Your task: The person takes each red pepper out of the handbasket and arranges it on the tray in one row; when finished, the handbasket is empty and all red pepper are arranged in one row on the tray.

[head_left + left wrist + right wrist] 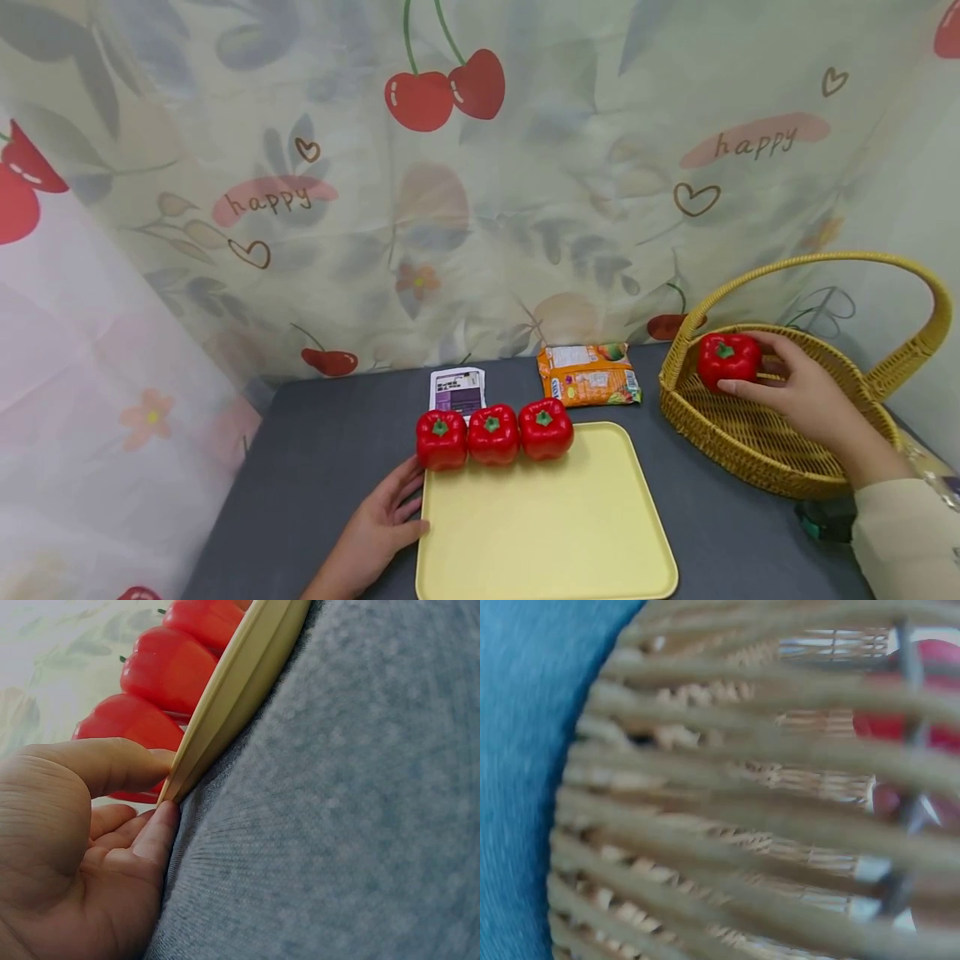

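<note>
My right hand (806, 396) grips a red bell pepper (723, 362) with a green stem, inside the handle's arch over the far left part of the wicker basket (727, 454). From the right wrist view, the red pepper (900, 712) shows through gaps in the blurred weave. At the left edge of a pale yellow tray (547, 525), my left hand (375, 525) pinches the rim; thumb and fingertips meet there in the left wrist view. Three more bell peppers (492, 435) form a row along the tray's far edge.
Behind the tray lie an orange snack packet (590, 375) and a white-and-purple packet (457, 390). A dark object (825, 518) sits by the basket's near side, next to the right sleeve. A printed curtain (525, 208) hangs behind the dark grey table (322, 442).
</note>
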Available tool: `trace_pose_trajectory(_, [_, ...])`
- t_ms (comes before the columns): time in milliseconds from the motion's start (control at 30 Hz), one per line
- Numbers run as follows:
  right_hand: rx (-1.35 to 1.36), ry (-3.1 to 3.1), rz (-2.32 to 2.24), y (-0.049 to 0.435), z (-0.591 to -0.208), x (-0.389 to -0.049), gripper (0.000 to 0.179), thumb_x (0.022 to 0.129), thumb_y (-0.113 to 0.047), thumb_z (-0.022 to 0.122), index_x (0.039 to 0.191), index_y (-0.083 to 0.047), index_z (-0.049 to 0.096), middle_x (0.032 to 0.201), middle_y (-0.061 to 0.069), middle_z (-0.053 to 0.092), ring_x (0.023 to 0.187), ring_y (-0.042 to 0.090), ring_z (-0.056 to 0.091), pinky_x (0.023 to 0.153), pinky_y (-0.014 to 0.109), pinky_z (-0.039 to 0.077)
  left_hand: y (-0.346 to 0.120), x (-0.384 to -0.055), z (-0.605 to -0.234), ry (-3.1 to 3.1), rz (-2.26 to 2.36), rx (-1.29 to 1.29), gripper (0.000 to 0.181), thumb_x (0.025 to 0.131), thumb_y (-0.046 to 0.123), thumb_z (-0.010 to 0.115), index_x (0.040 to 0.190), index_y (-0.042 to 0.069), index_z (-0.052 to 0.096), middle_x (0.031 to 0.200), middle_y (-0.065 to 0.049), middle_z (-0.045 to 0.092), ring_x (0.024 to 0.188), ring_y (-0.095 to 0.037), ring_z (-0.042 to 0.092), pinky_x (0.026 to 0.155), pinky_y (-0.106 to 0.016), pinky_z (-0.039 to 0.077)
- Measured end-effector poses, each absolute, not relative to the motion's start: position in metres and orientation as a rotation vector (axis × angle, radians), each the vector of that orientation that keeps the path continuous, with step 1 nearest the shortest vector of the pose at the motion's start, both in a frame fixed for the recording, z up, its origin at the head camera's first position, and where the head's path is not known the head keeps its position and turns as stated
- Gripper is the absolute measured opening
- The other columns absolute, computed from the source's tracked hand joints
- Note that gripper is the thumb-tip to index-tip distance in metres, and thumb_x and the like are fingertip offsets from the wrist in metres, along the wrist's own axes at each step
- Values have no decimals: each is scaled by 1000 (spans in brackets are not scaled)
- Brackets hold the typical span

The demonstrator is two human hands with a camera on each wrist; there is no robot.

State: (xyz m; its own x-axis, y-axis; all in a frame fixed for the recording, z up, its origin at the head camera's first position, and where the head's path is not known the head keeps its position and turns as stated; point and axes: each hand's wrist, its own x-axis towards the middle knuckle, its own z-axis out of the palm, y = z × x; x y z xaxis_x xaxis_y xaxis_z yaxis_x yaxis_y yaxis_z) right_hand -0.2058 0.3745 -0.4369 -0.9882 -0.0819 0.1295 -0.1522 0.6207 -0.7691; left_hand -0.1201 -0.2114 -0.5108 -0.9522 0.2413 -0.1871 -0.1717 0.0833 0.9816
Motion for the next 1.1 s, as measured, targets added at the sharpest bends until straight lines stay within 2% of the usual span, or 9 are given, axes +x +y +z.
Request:
trace_pose_trajectory(200, [200, -2729, 1324, 365, -429, -195, 82, 106, -29, 76, 167, 1, 30, 155, 34, 43, 134, 57, 48, 75, 11, 52, -212, -120, -511, 2063, 1953, 98, 93, 93, -9, 79, 170, -2, 26, 173, -24, 29, 157, -43, 32, 115, -37, 46])
trace_pose_trajectory(500, [211, -2677, 1359, 349, -417, -180, 82, 106, -28, 75, 169, 0, 30, 158, 35, 40, 136, 60, 46, 76, 9, 52, -212, -119, -511, 2047, 1979, 126, 93, 93, -11, 77, 170, -3, 26, 174, -24, 28, 158, -43, 30, 115, -33, 45])
trace_pose_trajectory(767, [222, -2614, 1351, 344, -416, -173, 78, 106, -22, 76, 168, -2, 33, 156, 29, 45, 130, 53, 51, 77, 11, 55, -212, -118, -511, 2063, 1974, 115, 92, 92, -12, 78, 169, -3, 28, 173, -24, 30, 157, -43, 32, 115, -35, 46])
trace_pose_trajectory(833, [215, -2600, 1356, 344, -415, -171, 78, 106, -22, 76, 169, -4, 33, 156, 28, 44, 130, 43, 55, 77, 11, 56, -212, -118, -511, 2064, 1972, 114, 92, 92, -12, 77, 169, -3, 28, 173, -24, 30, 157, -43, 32, 115, -35, 46])
trace_pose_trajectory(933, [227, -2560, 1372, 342, -413, -168, 77, 105, -19, 76, 169, -6, 35, 154, 24, 46, 125, 17, 59, 77, 12, 56, -212, -118, -510, 2068, 1966, 106, 92, 92, -12, 77, 169, -3, 28, 173, -24, 30, 157, -43, 32, 115, -36, 46])
trace_pose_trajectory(1000, [243, -2528, 1386, 341, -411, -165, 76, 104, -16, 77, 168, -8, 38, 152, 18, 47, 118, 1, 56, 78, 13, 57, -211, -118, -509, 2068, 1963, 100, 92, 92, -11, 78, 169, -3, 28, 173, -24, 30, 157, -43, 32, 115, -37, 45])
trace_pose_trajectory(1100, [278, -2486, 1417, 337, -409, -161, 75, 103, -11, 77, 168, -10, 40, 148, 7, 49, 115, -6, 56, 79, 14, 58, -211, -118, -509, 2066, 1961, 93, 92, 92, -11, 78, 169, -3, 28, 173, -24, 30, 157, -43, 33, 116, -38, 45])
